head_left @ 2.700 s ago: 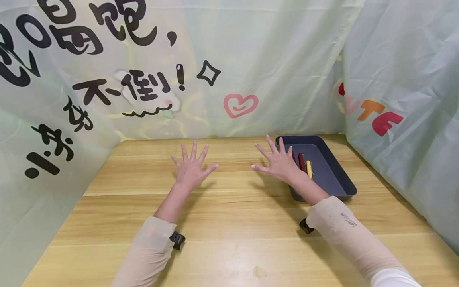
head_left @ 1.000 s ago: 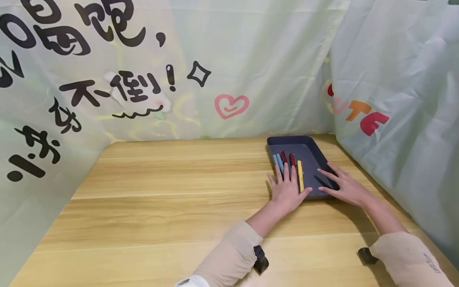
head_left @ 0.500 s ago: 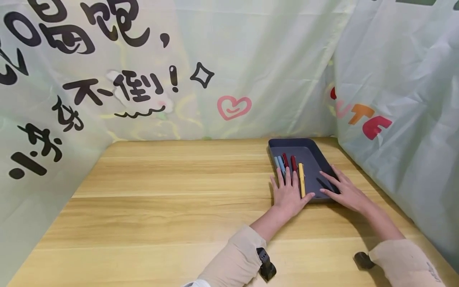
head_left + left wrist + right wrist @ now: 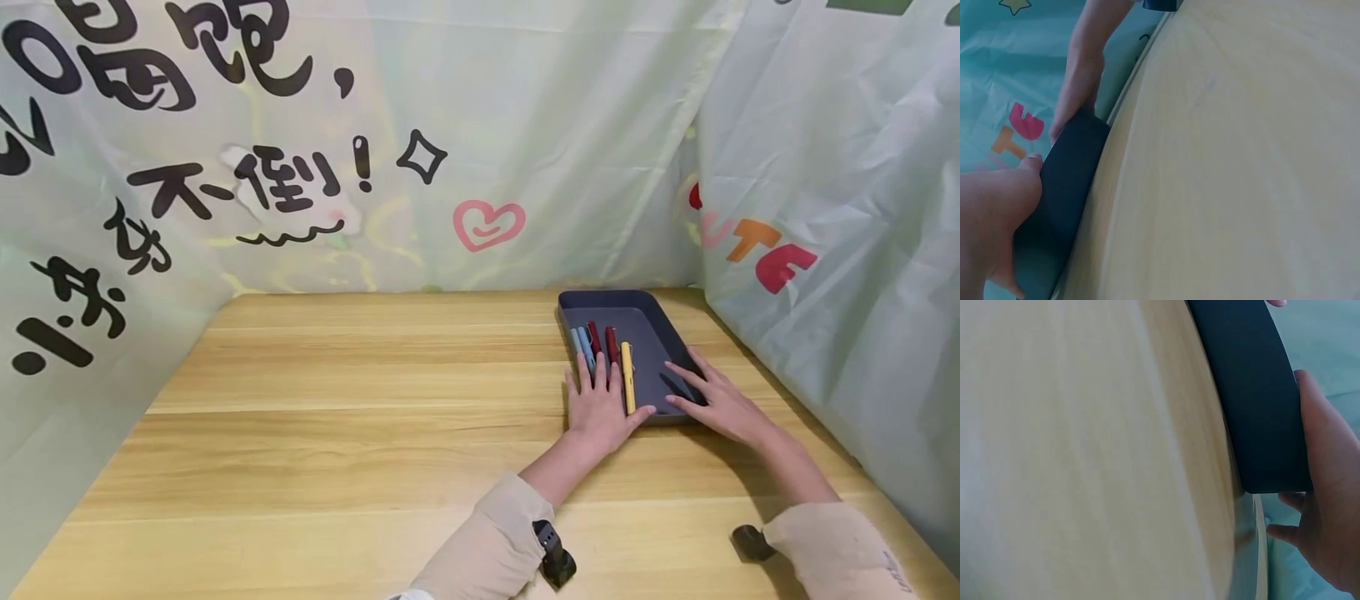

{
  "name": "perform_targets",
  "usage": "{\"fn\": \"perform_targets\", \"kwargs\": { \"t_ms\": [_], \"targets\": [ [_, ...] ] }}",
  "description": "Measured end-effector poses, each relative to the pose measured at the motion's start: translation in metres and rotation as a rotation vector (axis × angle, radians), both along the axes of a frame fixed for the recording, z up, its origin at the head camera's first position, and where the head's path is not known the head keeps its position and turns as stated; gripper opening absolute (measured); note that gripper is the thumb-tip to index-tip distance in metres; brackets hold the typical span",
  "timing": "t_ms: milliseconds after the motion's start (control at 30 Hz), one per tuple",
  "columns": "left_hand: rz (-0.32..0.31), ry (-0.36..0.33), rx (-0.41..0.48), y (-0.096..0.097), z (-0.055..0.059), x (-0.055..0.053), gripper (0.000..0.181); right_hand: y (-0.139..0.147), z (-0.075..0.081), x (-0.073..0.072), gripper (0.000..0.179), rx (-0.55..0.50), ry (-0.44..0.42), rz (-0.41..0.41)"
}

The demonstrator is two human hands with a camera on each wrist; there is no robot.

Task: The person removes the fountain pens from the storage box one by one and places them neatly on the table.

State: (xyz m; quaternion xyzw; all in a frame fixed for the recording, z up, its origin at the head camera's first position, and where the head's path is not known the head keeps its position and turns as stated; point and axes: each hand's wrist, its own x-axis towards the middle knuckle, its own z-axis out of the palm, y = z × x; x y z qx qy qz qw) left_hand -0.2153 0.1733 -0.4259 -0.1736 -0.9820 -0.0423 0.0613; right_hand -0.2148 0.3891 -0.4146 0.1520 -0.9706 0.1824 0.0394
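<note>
A dark grey rectangular tray point(image 4: 651, 329) lies at the right rear of the wooden table. In it are blue pens point(image 4: 582, 343), dark red pens point(image 4: 611, 343) and a yellow pen point(image 4: 627, 375). My left hand point(image 4: 598, 415) is at the tray's near-left corner, its straight fingers spread over the pens and hiding their lower parts. My right hand point(image 4: 726, 404) lies at the near-right corner, thumb and forefinger reaching over the rim. Both wrist views show the tray's near wall point(image 4: 1063, 194), with the left thumb point(image 4: 1032, 164) and right thumb point(image 4: 1310, 400) along its upper edge.
A fabric backdrop point(image 4: 585, 167) with printed lettering and a pink heart rises behind the wooden table point(image 4: 315, 433). Another fabric wall point(image 4: 840, 333) runs along the right side, close to the tray and right hand.
From spread above the table earlier, both hands have moved right to the tray's near corners. Over the last second they have stayed there, and the tray and pens have kept their place.
</note>
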Motion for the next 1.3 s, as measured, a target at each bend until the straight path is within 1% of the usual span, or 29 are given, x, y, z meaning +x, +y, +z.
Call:
{"fn": "perform_targets", "kwargs": {
  "t_ms": [400,800,1033,1300],
  "targets": [
    [0.000,-0.031,0.023,-0.015,0.000,0.002,0.082,-0.015,0.001,0.000,0.065,-0.022,-0.014,0.004],
    [0.008,-0.030,0.046,-0.031,-0.001,0.004,0.081,-0.031,0.000,0.002,0.064,-0.031,-0.017,0.003],
    [0.000,-0.018,0.063,-0.040,0.000,0.006,0.080,-0.039,0.000,0.003,0.065,-0.038,-0.026,-0.008],
    [-0.011,-0.035,0.073,-0.054,0.001,0.007,0.080,-0.052,-0.002,0.001,0.065,-0.046,-0.020,-0.011]
  ]
}}
